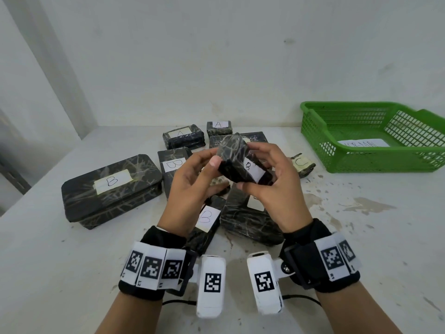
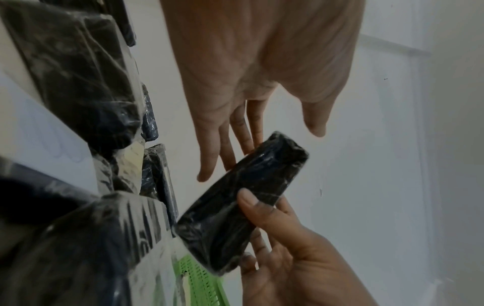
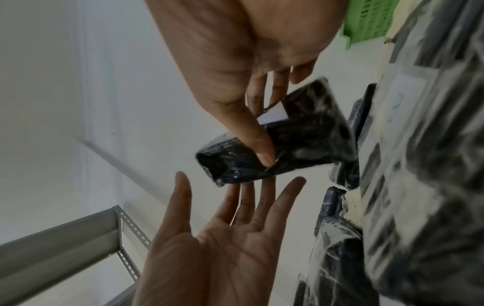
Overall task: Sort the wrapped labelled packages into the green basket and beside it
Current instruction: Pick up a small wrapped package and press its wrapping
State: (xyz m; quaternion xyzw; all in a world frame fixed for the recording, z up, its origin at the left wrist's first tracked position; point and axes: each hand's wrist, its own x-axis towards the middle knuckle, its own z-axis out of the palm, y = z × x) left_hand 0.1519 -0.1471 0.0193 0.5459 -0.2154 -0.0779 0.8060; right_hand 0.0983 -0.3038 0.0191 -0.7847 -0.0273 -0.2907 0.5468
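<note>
Above the table (image 1: 72, 261), right hand (image 1: 277, 189) pinching small wrapped package (image 1: 237, 160), left hand (image 1: 192, 186) spread, fingertips touching it

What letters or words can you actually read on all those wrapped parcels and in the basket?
"B": label on the large package at left.
"B": label on the package behind it.
"B": label on the package near the left wrist.
"B", smudged: label on the held package.
"A", faint: label on the far package.
"A": label on the small far package.
"C": label on the small package beside the basket.
Paper in the green basket: too blurred to read.
</note>
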